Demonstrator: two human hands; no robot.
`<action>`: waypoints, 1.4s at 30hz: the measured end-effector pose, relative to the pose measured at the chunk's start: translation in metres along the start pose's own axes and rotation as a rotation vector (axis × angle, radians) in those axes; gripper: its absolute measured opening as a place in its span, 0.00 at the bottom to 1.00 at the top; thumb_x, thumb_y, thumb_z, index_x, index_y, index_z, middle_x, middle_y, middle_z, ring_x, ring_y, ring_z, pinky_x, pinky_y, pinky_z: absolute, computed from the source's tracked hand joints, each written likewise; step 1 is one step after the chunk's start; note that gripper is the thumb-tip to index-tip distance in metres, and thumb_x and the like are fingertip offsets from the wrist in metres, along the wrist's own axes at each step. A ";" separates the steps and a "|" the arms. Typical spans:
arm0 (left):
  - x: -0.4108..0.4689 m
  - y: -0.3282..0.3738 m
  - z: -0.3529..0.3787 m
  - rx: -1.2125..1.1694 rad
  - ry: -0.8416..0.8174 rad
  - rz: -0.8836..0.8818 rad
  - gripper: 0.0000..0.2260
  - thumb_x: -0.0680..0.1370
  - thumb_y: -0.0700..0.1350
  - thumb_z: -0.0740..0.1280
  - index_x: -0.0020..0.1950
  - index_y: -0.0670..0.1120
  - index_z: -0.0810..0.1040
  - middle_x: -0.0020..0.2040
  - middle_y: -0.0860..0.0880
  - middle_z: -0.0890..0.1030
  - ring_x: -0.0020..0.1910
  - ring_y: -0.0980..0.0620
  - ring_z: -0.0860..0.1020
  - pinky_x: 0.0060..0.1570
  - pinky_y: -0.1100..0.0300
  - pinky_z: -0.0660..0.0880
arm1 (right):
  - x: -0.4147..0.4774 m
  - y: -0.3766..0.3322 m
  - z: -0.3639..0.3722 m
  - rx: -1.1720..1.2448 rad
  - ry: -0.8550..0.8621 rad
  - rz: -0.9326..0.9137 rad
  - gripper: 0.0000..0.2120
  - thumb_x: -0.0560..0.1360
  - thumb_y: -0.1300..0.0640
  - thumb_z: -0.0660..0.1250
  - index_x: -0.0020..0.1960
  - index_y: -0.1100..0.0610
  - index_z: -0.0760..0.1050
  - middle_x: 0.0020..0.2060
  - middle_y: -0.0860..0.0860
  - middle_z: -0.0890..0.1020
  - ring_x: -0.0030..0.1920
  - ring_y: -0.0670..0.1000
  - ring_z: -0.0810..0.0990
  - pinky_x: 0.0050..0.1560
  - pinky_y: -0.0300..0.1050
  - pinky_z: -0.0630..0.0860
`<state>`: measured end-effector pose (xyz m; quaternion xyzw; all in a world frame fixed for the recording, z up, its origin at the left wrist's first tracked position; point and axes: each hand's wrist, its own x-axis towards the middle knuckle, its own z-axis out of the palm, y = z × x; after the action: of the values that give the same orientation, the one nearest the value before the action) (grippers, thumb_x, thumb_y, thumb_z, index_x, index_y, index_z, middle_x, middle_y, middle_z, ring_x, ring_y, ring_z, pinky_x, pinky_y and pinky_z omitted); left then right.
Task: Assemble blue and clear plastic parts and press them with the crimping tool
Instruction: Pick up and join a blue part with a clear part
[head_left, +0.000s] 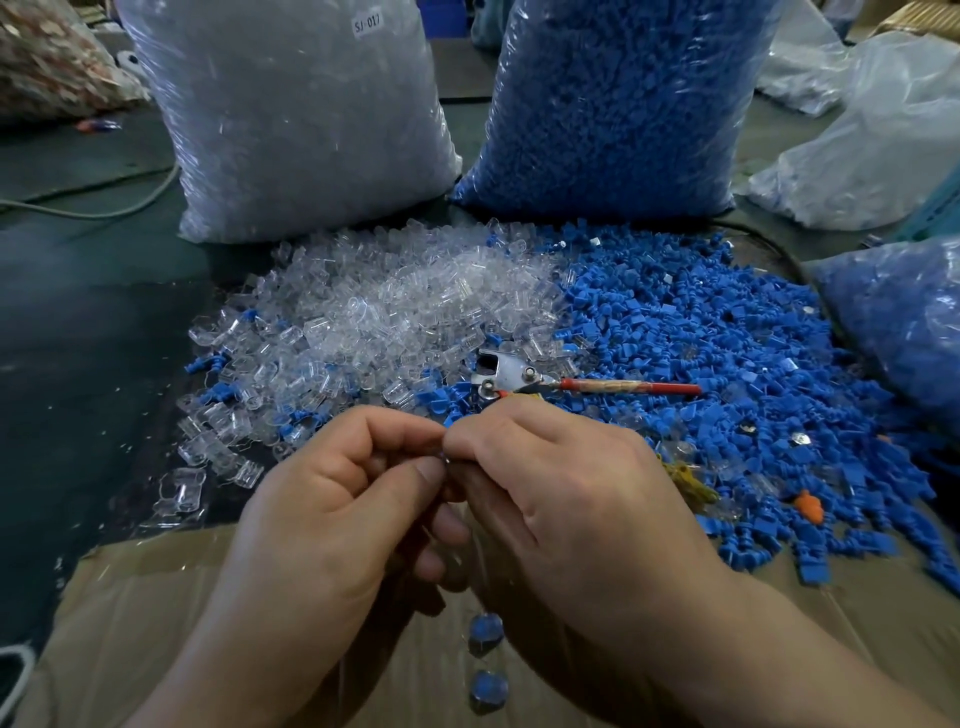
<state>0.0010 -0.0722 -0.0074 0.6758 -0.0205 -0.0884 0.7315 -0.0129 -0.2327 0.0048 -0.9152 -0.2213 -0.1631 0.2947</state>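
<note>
My left hand (332, 499) and my right hand (561, 488) meet fingertip to fingertip above a cardboard box. Between them they pinch a small part; only a bit of blue (451, 422) shows at the fingertips, and the rest is hidden. A heap of clear plastic parts (363, 312) lies ahead on the left and a heap of blue plastic parts (727, 353) on the right. The crimping tool (524, 376), metal-headed with red handles, lies on the heaps just beyond my right hand. Two assembled blue-and-clear pieces (485, 631) lie in the box below my hands.
A large bag of clear parts (301, 114) and a large bag of blue parts (618, 104) stand behind the heaps. More bags (898, 322) sit at the right. The cardboard box (135, 613) fills the near foreground. A cable (104, 208) crosses the dark tabletop at left.
</note>
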 end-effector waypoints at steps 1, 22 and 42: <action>0.001 0.000 0.000 -0.016 0.006 -0.003 0.07 0.65 0.46 0.70 0.42 0.49 0.84 0.30 0.39 0.80 0.23 0.46 0.77 0.22 0.60 0.74 | 0.001 0.001 0.000 0.001 -0.015 -0.008 0.12 0.77 0.53 0.62 0.54 0.56 0.80 0.44 0.52 0.80 0.41 0.55 0.79 0.36 0.54 0.77; 0.009 -0.009 -0.011 -0.018 0.153 0.101 0.15 0.75 0.32 0.69 0.40 0.52 0.84 0.31 0.47 0.81 0.29 0.52 0.77 0.24 0.64 0.75 | 0.010 0.055 -0.029 -0.632 -0.341 0.429 0.27 0.73 0.35 0.58 0.69 0.44 0.62 0.57 0.45 0.76 0.60 0.54 0.68 0.60 0.55 0.65; 0.012 -0.006 -0.012 0.028 0.209 0.142 0.17 0.77 0.33 0.68 0.40 0.55 0.84 0.30 0.50 0.79 0.27 0.55 0.75 0.22 0.65 0.72 | 0.002 0.030 -0.036 -0.289 -0.280 0.195 0.25 0.70 0.40 0.57 0.66 0.42 0.64 0.54 0.41 0.75 0.55 0.46 0.72 0.56 0.44 0.73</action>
<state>0.0137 -0.0626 -0.0152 0.6884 0.0069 0.0347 0.7245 -0.0025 -0.2757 0.0197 -0.9787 -0.1450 -0.0354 0.1413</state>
